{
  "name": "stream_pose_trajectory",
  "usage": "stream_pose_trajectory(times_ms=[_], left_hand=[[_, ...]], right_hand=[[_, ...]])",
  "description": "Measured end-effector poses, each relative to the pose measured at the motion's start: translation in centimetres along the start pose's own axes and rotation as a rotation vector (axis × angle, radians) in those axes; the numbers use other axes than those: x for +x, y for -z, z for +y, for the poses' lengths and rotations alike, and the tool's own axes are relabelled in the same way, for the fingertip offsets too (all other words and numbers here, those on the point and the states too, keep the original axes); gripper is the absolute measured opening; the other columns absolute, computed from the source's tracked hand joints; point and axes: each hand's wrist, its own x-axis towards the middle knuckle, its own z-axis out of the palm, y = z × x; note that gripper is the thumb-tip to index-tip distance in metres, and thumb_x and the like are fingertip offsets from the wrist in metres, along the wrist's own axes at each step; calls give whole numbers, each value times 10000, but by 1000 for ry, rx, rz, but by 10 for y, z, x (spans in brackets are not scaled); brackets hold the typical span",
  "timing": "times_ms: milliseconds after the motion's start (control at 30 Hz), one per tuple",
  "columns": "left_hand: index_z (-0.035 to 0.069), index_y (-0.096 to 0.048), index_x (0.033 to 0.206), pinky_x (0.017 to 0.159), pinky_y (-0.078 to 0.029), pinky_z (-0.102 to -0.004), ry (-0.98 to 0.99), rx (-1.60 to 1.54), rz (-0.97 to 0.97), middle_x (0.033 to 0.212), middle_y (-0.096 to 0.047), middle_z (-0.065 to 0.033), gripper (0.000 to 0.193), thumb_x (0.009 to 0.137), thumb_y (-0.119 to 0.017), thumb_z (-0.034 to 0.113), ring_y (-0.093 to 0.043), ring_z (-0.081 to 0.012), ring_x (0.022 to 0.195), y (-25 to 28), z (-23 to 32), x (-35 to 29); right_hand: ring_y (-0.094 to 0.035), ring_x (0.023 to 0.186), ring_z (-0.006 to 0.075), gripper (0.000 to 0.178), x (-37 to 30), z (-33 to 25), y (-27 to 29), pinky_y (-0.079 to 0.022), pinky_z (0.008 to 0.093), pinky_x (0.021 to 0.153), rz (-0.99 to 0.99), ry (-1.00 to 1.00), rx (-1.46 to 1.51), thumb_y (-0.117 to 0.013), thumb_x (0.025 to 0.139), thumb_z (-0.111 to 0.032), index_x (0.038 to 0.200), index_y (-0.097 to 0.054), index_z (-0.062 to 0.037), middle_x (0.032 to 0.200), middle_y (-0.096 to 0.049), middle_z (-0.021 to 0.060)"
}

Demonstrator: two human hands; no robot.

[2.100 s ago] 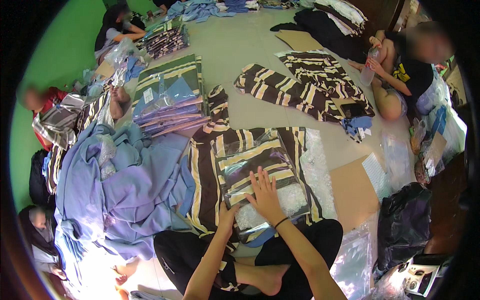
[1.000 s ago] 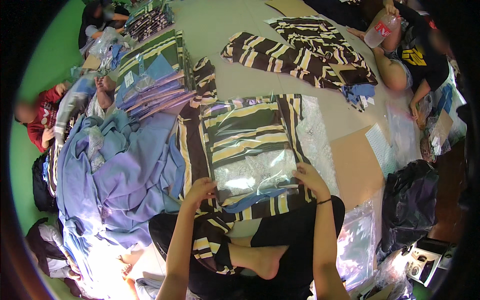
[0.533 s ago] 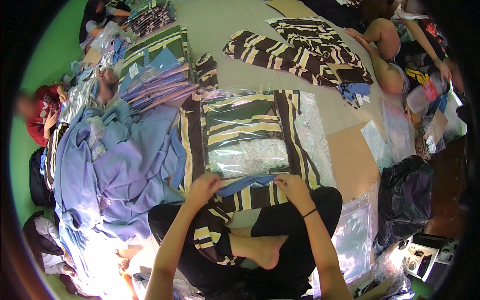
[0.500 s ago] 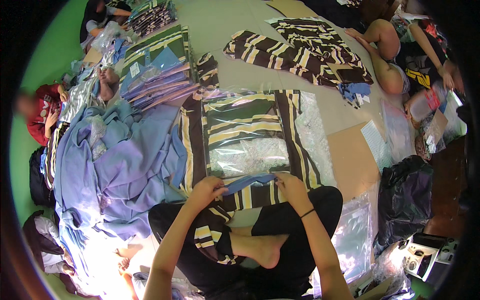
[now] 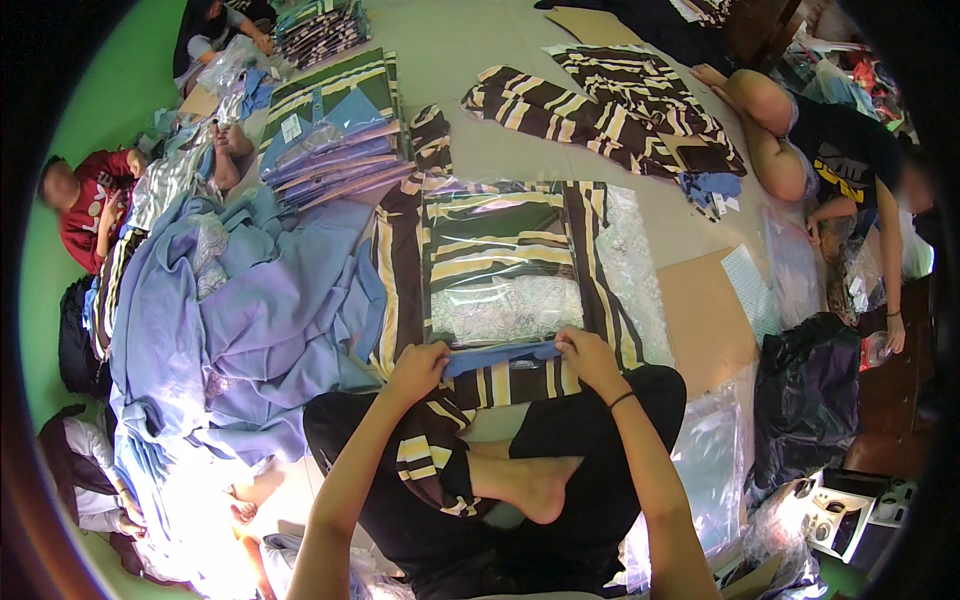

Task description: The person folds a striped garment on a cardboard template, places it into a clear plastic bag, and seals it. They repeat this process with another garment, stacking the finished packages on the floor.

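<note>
Before me lies a striped garment (image 5: 395, 240) in brown, cream and yellow. On it rests a clear plastic packet (image 5: 500, 262), with green, striped cloth and white lace (image 5: 505, 308) showing through. My left hand (image 5: 420, 368) is closed at the near left corner, pinching one end of a folded blue cloth strip (image 5: 500, 359). At the other end my right hand (image 5: 588, 358) pinches it too, thumb and fingers together. The strip runs taut along the packet's near edge; whether the fingers also grip the plastic I cannot tell.
A heap of blue cloth (image 5: 240, 320) spreads at my left. Behind it stands a stack of packed garments (image 5: 335, 140). Striped clothes (image 5: 620, 110) lie at the far right, with cardboard (image 5: 705, 310) and a black plastic bag (image 5: 808, 390) nearer. Other people sit around the room's sides.
Both hands have moved slightly forward with the blue strip, which now lies straighter against the packet's near edge. A person at the right has shifted, with one arm reaching down.
</note>
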Motion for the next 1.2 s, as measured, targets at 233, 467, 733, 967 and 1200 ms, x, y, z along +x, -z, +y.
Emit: stream_pose_trajectory(times_ms=[233,467,733,967,1200], left_hand=[[67,-534,788,656,-355,-370,-52,160,48,712,-576,-110,103,759,-546,165,-541,-289,709,-12,-5,3],[62,-493,771,649,-356,-370,-111,238,162,718,-538,-97,193,709,-613,200,-525,-276,713,-15,9,7],[79,-497,879,651,-424,-351,-432,400,34,801,-508,-83,220,677,-582,71,-534,-256,778,-11,8,-2],[71,-553,870,585,-449,-327,-8,131,167,700,-539,-76,191,688,-603,95,-568,-211,672,-6,5,-16],[-7,-566,797,470,-444,-265,596,-413,67,624,-571,-78,217,738,-625,193,-548,-138,492,-13,-37,-22]], right_hand=[[-590,686,258,189,-8,4,7,-445,371,552,-133,14,-260,-521,807,-255,843,-498,-71,703,-594,107],[-576,639,250,143,-16,-14,-15,-462,329,514,168,170,-469,-536,766,-164,842,-473,-61,742,-531,90],[-569,775,241,308,-34,-15,-34,-479,308,619,53,207,-567,-519,693,-24,998,-516,-64,896,-533,100],[-568,785,278,232,-37,3,-20,-463,369,648,136,-46,-195,-568,722,-93,940,-536,-20,889,-576,130],[-575,783,317,218,-24,36,-6,-460,374,656,51,-310,-208,-591,748,-190,851,-553,-1,807,-585,182]])
